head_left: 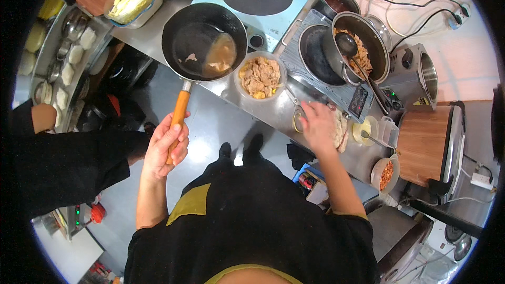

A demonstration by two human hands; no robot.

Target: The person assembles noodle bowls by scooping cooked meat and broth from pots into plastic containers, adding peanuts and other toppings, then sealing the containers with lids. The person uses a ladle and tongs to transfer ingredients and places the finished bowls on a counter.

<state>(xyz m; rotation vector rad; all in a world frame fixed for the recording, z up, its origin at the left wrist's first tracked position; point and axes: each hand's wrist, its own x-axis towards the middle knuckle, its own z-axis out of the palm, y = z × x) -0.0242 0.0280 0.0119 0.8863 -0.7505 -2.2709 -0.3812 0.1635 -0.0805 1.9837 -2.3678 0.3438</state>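
My left hand (168, 144) is wrapped round the wooden handle (181, 106) of a black frying pan (184, 34), which I hold tilted at the counter's edge. Brownish liquid (222, 50) and a few scraps of meat lie in the pan. Right of it, a clear round bowl (238, 86) is filled with cooked meat slices (260, 76) and some yellow pieces. My right hand (318, 129) hovers at the counter with fingers spread, beside a pair of scissors (296, 113). Partly hidden behind that hand lies a pale, folded thing (341, 131), perhaps a cloth.
Behind the pan stands a light blue induction cooker (284, 18). A deep pot (386, 55) with food and a ladle (347, 44) is at the right. Farther right are a bowl of peanuts (380, 171) and a wooden-sided box (426, 144). Another person's sleeve (73, 158) reaches in from the left.
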